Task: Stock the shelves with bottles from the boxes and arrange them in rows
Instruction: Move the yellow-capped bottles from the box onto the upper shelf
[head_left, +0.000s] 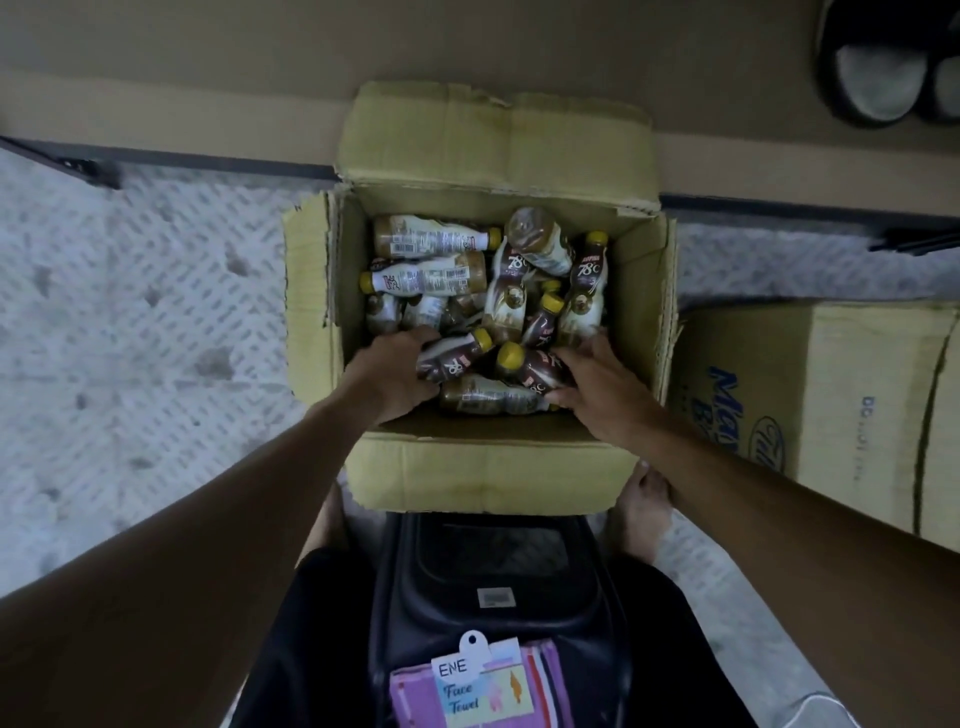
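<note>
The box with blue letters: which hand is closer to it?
Right. The right hand is in the open box on the side beside the blue-lettered box; the left hand is at the opposite side.

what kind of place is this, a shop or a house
Likely a small shop's stock area, though not certain: an open cardboard box of matching yellow-capped bottles, a second printed carton beside it, and a tagged face towel on a black stool.
</note>
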